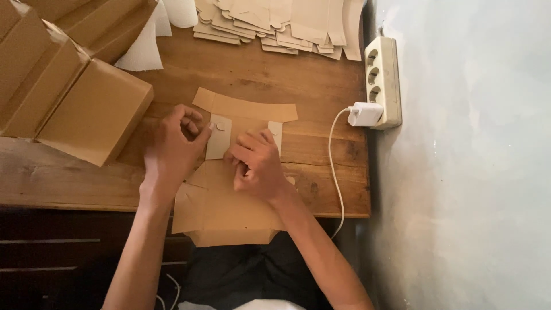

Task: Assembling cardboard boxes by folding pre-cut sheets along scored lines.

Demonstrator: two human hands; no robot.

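Brown worktop [321,80] carries a flat card blank [229,201], its long axis running away from the person, near end overhanging the edge. Both hands rest on its middle: left hand [172,146] curled, its grip pressing a side flap [219,138]; right hand [258,163] curled, fingers folded onto the card just beside it.

Box blank [229,201] on table [69,178]; boxes [74,97] left.
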